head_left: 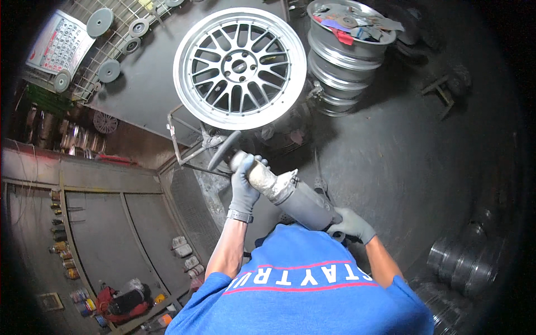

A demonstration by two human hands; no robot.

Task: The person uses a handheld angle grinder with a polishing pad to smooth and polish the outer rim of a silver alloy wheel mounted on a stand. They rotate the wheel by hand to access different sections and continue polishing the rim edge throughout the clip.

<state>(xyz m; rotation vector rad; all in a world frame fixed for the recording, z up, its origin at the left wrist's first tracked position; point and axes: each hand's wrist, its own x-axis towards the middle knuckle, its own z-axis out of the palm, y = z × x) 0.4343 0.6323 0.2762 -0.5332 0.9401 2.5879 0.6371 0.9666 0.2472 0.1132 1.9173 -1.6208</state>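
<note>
A large angle grinder [304, 205] with a dark grey body and a pale, wrapped-looking front part lies slantwise before my chest. My gloved left hand [244, 187] is wrapped round its front end, just behind the round grey disc [223, 152]. At the rear end, my gloved right hand [353, 225] grips the tool; part of its fingers is hidden. Beyond the disc stands a silver multi-spoke car wheel rim [239, 66] on a metal frame stand [177, 137]. The disc's upper edge is close to the rim's lower lip; I cannot tell whether they touch.
Stacked wheel rims [346, 61] stand at the far right, with sanding scraps [357, 25] on top. More rims [460, 265] lie at the lower right. Grey discs [109, 71] hang on a wire rack beside a calendar [60, 42]. Shelves [92, 223] with cans are on the left.
</note>
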